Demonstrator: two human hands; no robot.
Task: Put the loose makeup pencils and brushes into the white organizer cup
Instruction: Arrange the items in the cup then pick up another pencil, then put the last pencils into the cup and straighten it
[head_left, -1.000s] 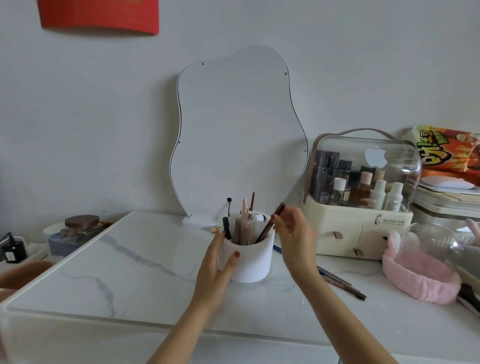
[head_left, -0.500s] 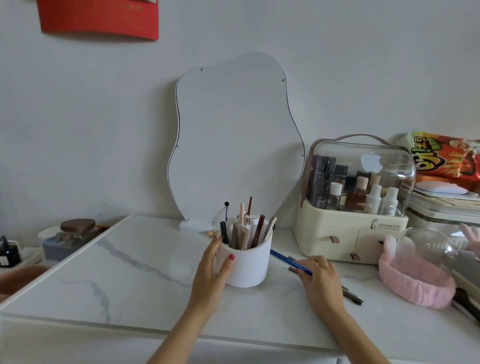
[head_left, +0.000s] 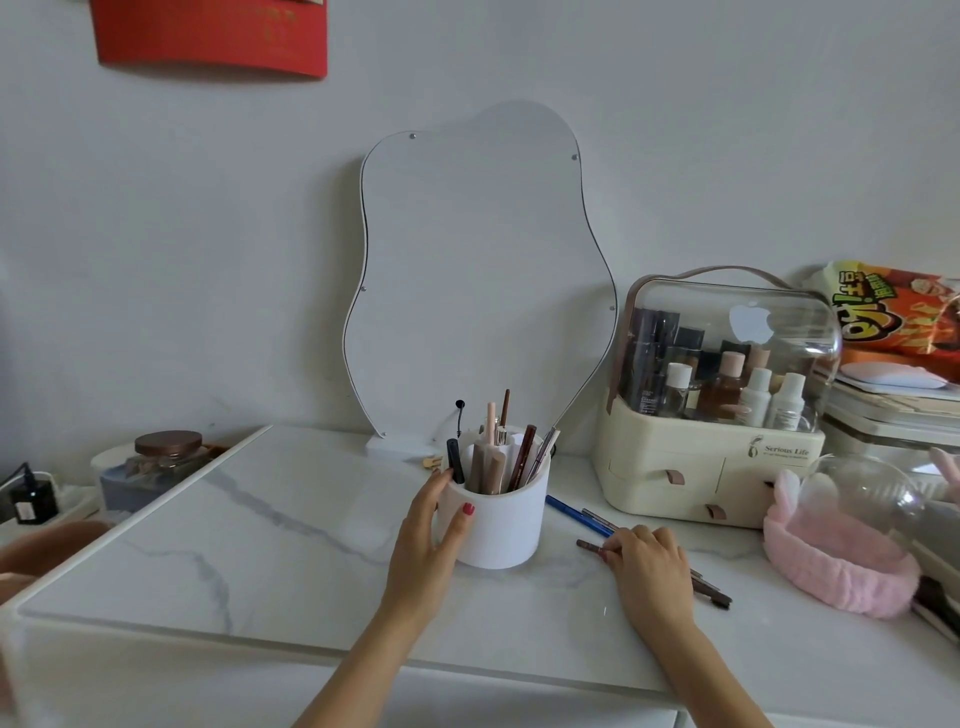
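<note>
Left hand gripping white organizer cup, full of upright pencils; right hand pinching brown pencil lying on table, blue pencil between.

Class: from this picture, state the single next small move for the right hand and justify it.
Probably pinch and lift the brown makeup pencil: the right hand rests fingertips on it on the marble tabletop, while the left hand steadies the white cylindrical organizer cup nearby.

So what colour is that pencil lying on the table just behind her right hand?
Blue pencil, seen clearest in the head view, lying loose beside the white cup.
</note>
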